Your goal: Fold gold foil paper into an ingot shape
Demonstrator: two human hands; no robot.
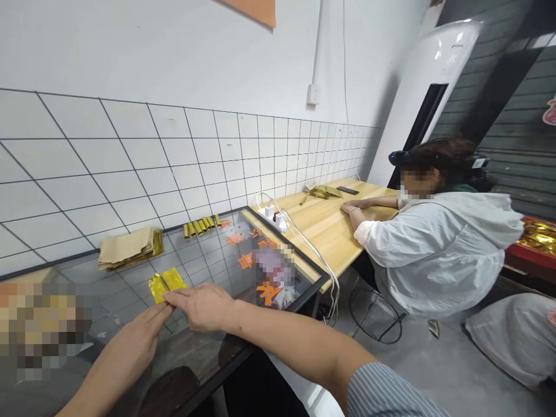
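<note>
A small sheet of shiny gold foil paper (176, 279) lies on the dark glass tabletop, with a crease or narrow fold across it. My right hand (206, 306) is closed at its near edge, fingertips pressed on the paper. Just to the left, my left hand (141, 333) has its fingers held together, their tips meeting the right fingertips at the same near corner. The hands cover that corner. Beyond them sits a stack of gold paper sheets (127, 249), brown backs up. Several rolled gold paper tubes (202, 226) stand in a row near the wall.
The glass table (208, 370) has a black rim and orange lettering. On its right, a power strip (275, 220) with white cables borders a wooden table (321, 229). A co-worker in a light jacket (438, 249) sits there, near more gold paper (324, 191) and a phone (347, 190).
</note>
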